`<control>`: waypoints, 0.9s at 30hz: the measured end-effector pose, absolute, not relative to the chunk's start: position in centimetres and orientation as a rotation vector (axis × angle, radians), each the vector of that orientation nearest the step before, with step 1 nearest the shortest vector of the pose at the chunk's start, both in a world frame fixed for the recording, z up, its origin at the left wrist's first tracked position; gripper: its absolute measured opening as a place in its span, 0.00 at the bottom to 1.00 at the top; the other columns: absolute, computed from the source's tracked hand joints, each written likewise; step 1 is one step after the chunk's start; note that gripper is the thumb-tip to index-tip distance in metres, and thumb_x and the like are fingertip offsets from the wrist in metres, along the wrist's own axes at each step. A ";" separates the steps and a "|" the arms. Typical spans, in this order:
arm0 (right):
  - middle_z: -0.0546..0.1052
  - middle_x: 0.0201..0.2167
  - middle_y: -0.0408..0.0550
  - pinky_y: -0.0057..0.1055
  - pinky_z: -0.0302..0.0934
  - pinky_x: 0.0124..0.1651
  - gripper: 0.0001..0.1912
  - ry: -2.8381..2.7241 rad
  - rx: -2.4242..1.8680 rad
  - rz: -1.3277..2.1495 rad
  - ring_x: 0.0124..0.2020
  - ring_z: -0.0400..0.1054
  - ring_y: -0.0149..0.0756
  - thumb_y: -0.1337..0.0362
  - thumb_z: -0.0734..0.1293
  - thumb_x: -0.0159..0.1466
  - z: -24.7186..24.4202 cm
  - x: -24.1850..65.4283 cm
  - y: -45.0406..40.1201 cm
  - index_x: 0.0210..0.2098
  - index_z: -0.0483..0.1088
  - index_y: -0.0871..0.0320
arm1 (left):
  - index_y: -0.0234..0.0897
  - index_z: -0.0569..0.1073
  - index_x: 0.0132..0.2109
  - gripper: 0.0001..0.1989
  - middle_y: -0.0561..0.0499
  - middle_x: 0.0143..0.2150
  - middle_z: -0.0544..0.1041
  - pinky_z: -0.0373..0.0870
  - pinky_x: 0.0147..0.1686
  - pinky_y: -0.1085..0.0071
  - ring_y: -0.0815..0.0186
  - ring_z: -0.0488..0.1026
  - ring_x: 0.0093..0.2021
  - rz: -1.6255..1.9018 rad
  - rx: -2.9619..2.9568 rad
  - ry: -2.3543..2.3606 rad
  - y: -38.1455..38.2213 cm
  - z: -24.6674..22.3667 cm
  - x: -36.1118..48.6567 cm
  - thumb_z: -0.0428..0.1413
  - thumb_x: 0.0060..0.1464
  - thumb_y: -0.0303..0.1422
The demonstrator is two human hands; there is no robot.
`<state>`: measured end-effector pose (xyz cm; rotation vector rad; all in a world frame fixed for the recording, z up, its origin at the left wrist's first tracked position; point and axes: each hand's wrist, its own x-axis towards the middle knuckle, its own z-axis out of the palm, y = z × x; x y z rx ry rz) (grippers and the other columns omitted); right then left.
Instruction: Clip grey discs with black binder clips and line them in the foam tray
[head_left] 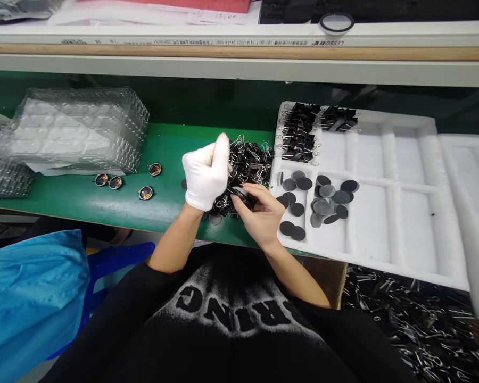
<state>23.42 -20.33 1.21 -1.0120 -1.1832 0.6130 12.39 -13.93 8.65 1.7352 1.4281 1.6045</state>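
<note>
My left hand (205,175), in a white glove, is closed in a fist-like grip with the thumb raised. What its fingers hold, if anything, is hidden. My bare right hand (263,213) pinches a dark round disc (241,196) between thumb and fingers, just beside the glove. Beneath and behind both hands lies a pile of black binder clips (251,162) with silver wire handles. A white compartment tray (449,213) stands to the right. Its left compartments hold rows of binder clips (299,133) at the back and loose dark and grey discs (297,233) at the front.
On the green table (83,199) are several small round pieces (146,192) with shiny centres. Stacked clear plastic trays (83,127) stand at the back left. A shelf edge (239,66) crosses above. More binder clips (419,319) lie low at right. Blue cloth (32,298) is at left.
</note>
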 end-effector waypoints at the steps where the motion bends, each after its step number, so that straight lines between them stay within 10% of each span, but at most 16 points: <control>1: 0.85 0.40 0.48 0.45 0.79 0.48 0.06 -1.173 -1.022 0.635 0.42 0.81 0.43 0.57 0.76 0.64 1.2 23.3 -20.3 0.39 0.81 0.49 | 0.42 0.75 0.24 0.31 0.55 0.17 0.68 0.68 0.29 0.67 0.67 0.72 0.23 1.589 1.736 1.442 -13.9 8.6 12.5 0.50 0.75 0.51; 15: 0.86 0.48 0.44 0.58 0.71 0.64 0.13 -1.659 -0.983 0.185 0.57 0.80 0.52 0.64 0.77 0.65 1.8 31.9 -19.6 0.47 0.83 0.41 | 0.38 0.80 0.46 0.20 0.54 0.26 0.76 0.72 0.25 0.70 0.68 0.74 0.21 0.888 1.724 1.072 -15.0 10.1 10.9 0.51 0.74 0.47; 20: 0.78 0.65 0.56 0.57 0.74 0.64 0.46 -1.594 -1.145 0.605 0.65 0.75 0.56 0.47 0.82 0.59 4.7 34.5 -20.6 0.72 0.68 0.47 | 0.40 0.81 0.51 0.12 0.51 0.38 0.83 0.78 0.34 0.70 0.67 0.80 0.32 0.963 1.846 1.063 -14.8 7.9 12.1 0.55 0.69 0.38; 27: 0.87 0.41 0.50 0.45 0.79 0.51 0.16 -1.699 -1.224 1.078 0.42 0.82 0.43 0.53 0.78 0.62 7.4 40.7 -16.9 0.44 0.84 0.55 | 0.40 0.69 0.70 0.27 0.47 0.50 0.84 0.81 0.48 0.63 0.63 0.83 0.43 0.905 2.256 0.912 -15.3 6.1 12.2 0.56 0.67 0.36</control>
